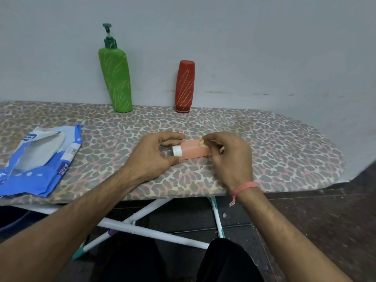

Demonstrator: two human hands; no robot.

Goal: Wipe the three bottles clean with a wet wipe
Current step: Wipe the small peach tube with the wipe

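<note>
The left hand (pixel 156 153) grips the small pink plastic bottle (pixel 194 151) near its white cap; the right hand (pixel 227 157) pinches a crumpled wet wipe (pixel 203 142) against it. Hard rubbing could twist the bottle free.

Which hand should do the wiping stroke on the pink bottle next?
Right. The right hand already pinches the wipe against the base end of the pink bottle, while the left hand steadies the white cap end.

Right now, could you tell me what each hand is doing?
Left hand: closed on the pink bottle near its white cap.
Right hand: pinching a wet wipe against that bottle.
</note>
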